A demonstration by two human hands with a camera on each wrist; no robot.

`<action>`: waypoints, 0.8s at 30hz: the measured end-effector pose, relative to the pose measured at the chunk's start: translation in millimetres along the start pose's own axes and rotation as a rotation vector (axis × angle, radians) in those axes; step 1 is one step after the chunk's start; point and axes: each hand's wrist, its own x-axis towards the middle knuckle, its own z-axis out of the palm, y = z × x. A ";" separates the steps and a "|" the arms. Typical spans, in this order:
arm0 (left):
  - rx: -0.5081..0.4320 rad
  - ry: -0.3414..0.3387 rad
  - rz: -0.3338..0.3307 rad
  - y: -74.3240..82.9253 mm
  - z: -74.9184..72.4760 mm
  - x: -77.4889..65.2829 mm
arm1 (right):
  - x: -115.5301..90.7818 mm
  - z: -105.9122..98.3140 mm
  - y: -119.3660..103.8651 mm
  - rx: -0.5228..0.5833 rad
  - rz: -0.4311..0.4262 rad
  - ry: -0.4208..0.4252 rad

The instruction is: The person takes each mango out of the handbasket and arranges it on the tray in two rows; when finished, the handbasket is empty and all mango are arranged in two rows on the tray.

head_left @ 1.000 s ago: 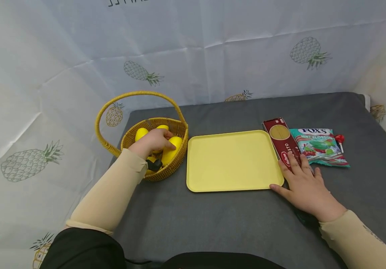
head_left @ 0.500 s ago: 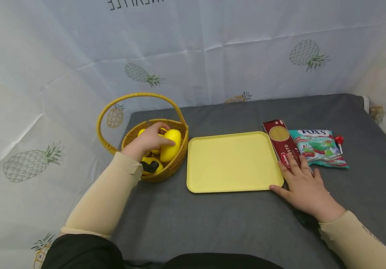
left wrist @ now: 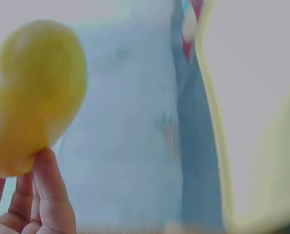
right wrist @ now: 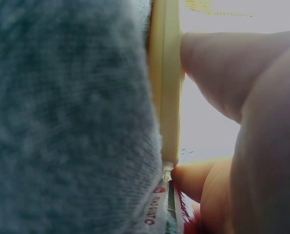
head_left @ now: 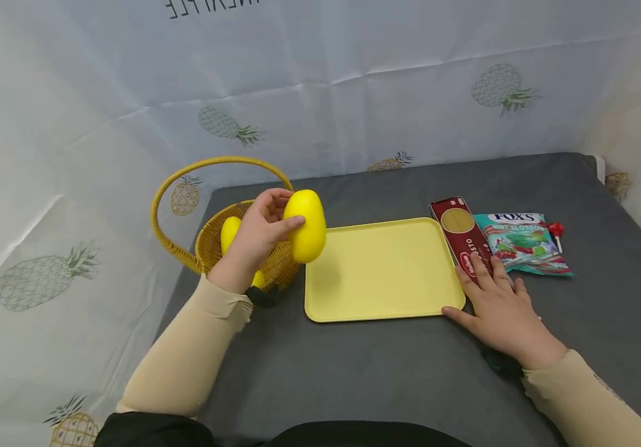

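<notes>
Your left hand (head_left: 257, 239) pinches a yellow fruit (head_left: 307, 226), thumb on the side facing you and fingers behind it. The fruit stands roughly upright, raised between the basket (head_left: 282, 266) and the yellow tray (head_left: 387, 273), overlapping the tray's far left corner in the head view. More yellow fruit (head_left: 230, 233) lies in the basket, beside and below your left wrist. Your right hand (head_left: 501, 310), well apart from the held fruit, lies with fingers spread, fingertips on the red box (head_left: 458, 225) and thumb at the tray's near right corner. Just beyond that box lie a candy bag (head_left: 524, 243) and a lollipop (head_left: 556, 230).
</notes>
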 end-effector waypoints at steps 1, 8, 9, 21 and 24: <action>-0.039 -0.008 0.006 0.2 11.7 0.3 | -0.4 0.0 0.4 -0.001 0.000 0.004; -0.136 -0.024 -0.058 -13.4 98.6 28.0 | -2.8 0.5 -0.7 -0.003 0.004 0.028; -0.137 -0.019 -0.075 -16.6 110.6 33.9 | -3.3 1.0 -1.3 -0.002 0.007 0.030; -0.012 0.050 -0.244 -53.7 214.8 86.4 | -4.3 4.9 -6.4 -0.026 0.033 0.074; 0.065 0.065 -0.233 -56.9 227.4 89.7 | -5.6 2.4 -6.2 -0.035 0.029 0.086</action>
